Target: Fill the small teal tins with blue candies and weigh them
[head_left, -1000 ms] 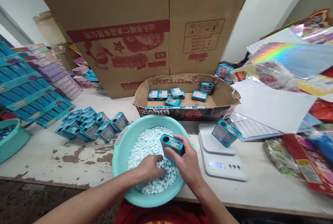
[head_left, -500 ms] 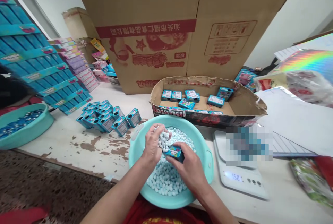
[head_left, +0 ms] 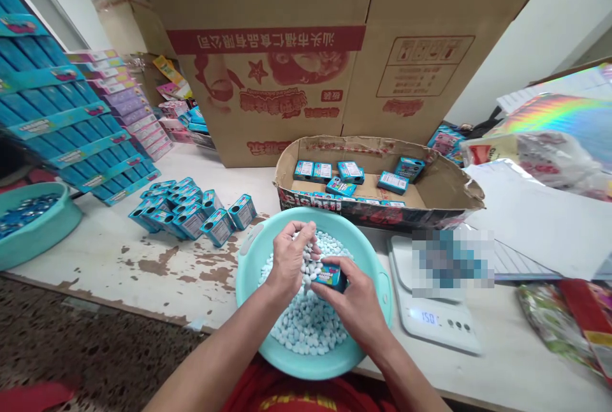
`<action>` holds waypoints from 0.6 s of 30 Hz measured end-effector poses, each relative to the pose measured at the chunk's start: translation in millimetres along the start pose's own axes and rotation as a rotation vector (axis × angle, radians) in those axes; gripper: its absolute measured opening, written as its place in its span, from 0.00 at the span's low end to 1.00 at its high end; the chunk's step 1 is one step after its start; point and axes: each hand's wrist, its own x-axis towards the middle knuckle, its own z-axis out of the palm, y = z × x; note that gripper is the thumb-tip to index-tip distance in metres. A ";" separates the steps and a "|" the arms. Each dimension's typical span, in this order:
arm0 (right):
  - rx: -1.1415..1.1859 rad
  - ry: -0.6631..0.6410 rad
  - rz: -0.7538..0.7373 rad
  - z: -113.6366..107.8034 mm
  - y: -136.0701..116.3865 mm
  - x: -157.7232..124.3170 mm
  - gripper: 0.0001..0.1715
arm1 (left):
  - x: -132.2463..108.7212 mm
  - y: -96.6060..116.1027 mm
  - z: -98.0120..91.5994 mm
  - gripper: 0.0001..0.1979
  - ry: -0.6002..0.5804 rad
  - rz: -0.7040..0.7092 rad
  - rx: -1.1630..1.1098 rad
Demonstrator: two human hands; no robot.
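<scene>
A turquoise basin (head_left: 373,335) in front of me holds a heap of small pale blue-white candies (head_left: 306,329). Over it my left hand (head_left: 290,256) is cupped round some of these candies, and several are spilling from its fingers beside the box. My right hand (head_left: 356,297) grips a small blue candy box (head_left: 332,275), tilted with one end toward the left hand. That end of the box is partly hidden by the candies.
Several blue boxes (head_left: 189,211) stand left of the basin. Behind it, a cut-down carton (head_left: 444,198) holds more. A scale (head_left: 440,329) reading 150 is at right, a blurred item on it. Tall stacks of boxed trays (head_left: 71,112) and another basin (head_left: 52,240) are at left.
My left hand has turned and come closer to the box, and candies now fall from it at the box's end. The right hand still grips the box. The view has shifted slightly.
</scene>
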 end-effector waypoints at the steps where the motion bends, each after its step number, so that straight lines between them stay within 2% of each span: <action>1: 0.016 -0.015 0.020 0.1 0.0 -0.8 0.17 | -0.6 0.9 0.2 0.20 -0.010 -0.002 0.008; 4: 0.060 -0.042 0.054 0.8 -0.4 -3.2 0.17 | -2.1 2.2 -0.1 0.20 -0.033 -0.001 0.004; 10: 0.108 -0.017 0.048 0.7 -1.6 -5.3 0.17 | -4.5 0.2 -2.1 0.19 -0.080 -0.006 0.034; 18: 0.113 0.013 0.051 -1.4 2.4 -4.1 0.17 | -11.1 3.5 5.3 0.16 -0.104 0.001 0.036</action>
